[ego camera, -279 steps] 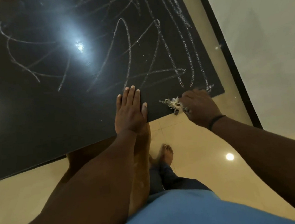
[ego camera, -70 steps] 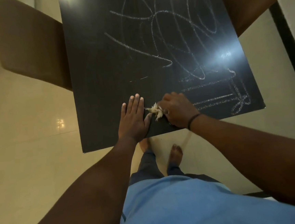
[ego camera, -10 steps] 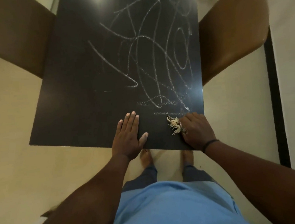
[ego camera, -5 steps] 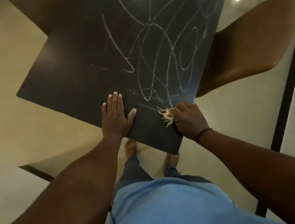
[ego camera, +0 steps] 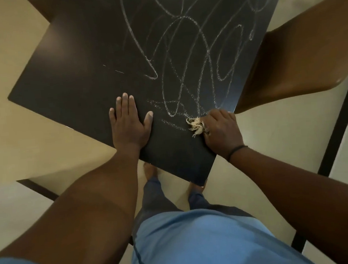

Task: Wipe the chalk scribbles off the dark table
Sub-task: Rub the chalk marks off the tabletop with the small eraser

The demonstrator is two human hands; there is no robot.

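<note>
Chalk scribbles (ego camera: 191,52) are sprawling across the far right part of the dark table (ego camera: 75,77), looping away from you toward its far end, and the nearest faint strokes are lying just beyond and to the left of your right hand (ego camera: 221,132). That hand is the one closer to them: its fingers are curling tightly around a frayed, pale, stringy rag (ego camera: 195,125), whose loose threads are poking out on the thumb side and touching the tabletop near the right edge. Your left hand (ego camera: 129,125) is lying flat on the table, fingers straight and together with the thumb spread, gripping nothing, on a stretch that is looking free of chalk.

The marks are running mostly lengthwise, up and away, so the coming strokes will probably need to be pushing forward and leftward from where the rag is sitting. The tabletop is looking smooth, matte and hard, rectangular with sharp corners; the chalk lines are thin and grainy. A brown chair (ego camera: 301,57) with a smooth curved back is standing just beside the table's right edge.
</note>
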